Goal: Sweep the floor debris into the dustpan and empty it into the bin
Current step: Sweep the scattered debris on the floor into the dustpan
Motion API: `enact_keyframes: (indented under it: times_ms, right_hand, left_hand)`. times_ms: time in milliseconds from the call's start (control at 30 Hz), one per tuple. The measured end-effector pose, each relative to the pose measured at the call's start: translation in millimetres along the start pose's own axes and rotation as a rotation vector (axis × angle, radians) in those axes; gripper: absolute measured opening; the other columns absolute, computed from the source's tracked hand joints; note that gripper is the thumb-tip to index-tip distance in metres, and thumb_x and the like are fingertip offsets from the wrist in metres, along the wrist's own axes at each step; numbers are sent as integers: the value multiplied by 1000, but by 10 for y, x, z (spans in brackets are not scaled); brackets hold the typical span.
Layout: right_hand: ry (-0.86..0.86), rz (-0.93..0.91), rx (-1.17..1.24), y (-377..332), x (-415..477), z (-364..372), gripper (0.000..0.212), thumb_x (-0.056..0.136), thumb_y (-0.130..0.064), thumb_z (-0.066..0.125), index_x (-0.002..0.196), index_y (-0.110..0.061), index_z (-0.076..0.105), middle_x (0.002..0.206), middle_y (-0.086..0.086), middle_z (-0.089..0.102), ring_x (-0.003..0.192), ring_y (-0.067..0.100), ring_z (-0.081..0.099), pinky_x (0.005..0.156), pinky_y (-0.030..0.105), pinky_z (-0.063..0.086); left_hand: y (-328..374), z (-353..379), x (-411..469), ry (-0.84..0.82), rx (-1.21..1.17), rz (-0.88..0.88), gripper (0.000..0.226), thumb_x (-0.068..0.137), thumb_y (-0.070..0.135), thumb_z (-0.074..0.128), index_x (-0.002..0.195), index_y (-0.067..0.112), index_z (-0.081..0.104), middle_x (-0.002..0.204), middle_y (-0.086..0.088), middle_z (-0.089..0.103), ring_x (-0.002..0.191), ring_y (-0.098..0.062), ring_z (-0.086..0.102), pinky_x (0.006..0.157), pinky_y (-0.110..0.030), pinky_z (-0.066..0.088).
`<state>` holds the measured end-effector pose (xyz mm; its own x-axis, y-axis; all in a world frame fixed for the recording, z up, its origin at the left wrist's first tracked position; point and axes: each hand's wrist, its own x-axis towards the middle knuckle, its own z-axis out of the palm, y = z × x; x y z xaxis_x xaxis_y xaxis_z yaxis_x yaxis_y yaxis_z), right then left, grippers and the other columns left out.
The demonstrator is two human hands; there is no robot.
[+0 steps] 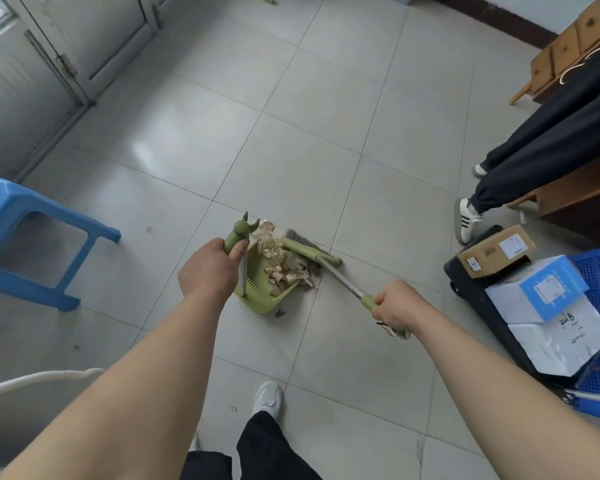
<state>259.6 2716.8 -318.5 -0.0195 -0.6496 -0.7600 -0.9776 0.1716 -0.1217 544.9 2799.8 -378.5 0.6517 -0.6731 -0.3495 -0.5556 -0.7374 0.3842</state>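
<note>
Grey floor tiles [291, 140] carry the debris [286, 268] at the dustpan [260, 292] mouth — left hand [210, 268] fist-closed on its handle to brace it, right hand [397, 304] wrapped round the broom [312, 252] pushing scraps in.

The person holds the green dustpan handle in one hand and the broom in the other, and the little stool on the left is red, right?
Not quite. The head view shows the stool is blue, not red. The rest holds: the left hand grips the green dustpan handle and the right hand holds the broom.
</note>
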Motion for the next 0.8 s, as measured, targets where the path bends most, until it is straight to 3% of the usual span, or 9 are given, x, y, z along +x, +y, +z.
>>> enact_keyframes:
  times_ms: [233, 300, 433, 500, 567, 667, 800]
  right_hand:
    - [-73, -90, -187, -20, -369, 54, 18, 75, -3, 51, 58, -10, 52, 53, 10, 51, 46, 24, 49, 42, 21, 40]
    - [-40, -100, -218, 24, -452, 45, 15, 74, -4, 51, 62, -10, 59, 52, 6, 54, 43, 22, 50, 43, 20, 39]
    - [158, -118, -265, 119, -569, -89, 23, 71, -11, 57, 86, -14, 73, 69, 4, 69, 62, 21, 61, 62, 28, 52]
    - [227, -91, -230, 158, -611, -171, 25, 70, -13, 59, 89, -21, 74, 69, 2, 71, 70, 22, 67, 70, 32, 56]
    - [261, -70, -196, 181, -621, -244, 22, 69, -14, 60, 86, -22, 73, 62, -1, 70, 68, 21, 69, 69, 32, 57]
    - [280, -35, -99, 178, -573, -348, 13, 68, -15, 61, 68, -27, 66, 52, -4, 68, 48, 18, 62, 60, 28, 54]
    - [270, -16, 118, 75, -422, -454, 15, 72, -8, 62, 64, -20, 62, 53, 5, 67, 37, 18, 52, 47, 24, 45]
  left_hand:
    - [-21, -8, -55, -14, -4, 8, 51, 94, 66, 37, 74, 19, 48, 67, 2, 52, 73, -29, 54, 57, -32, 32]
    - [-29, -7, -90, -22, 1, 13, 52, 94, 65, 37, 78, 18, 50, 68, 2, 52, 74, -29, 54, 58, -32, 32]
    - [-113, -45, -123, -47, 3, -3, 55, 94, 66, 35, 83, 16, 53, 69, 1, 54, 72, -28, 54, 57, -31, 32]
    - [-176, -77, -156, -41, -26, -21, 57, 93, 68, 36, 81, 15, 54, 68, 0, 54, 65, -24, 53, 55, -31, 31]
    - [-243, -104, -203, -12, -56, -35, 58, 92, 69, 37, 78, 15, 54, 66, 0, 55, 58, -18, 49, 52, -30, 29]
    - [-372, -166, -268, 23, -69, -53, 60, 90, 71, 37, 73, 16, 53, 64, 0, 55, 56, -15, 48, 50, -29, 28]
    - [-572, -251, -325, 46, -93, -88, 63, 88, 74, 37, 69, 17, 51, 61, 0, 56, 56, -18, 51, 50, -30, 29]
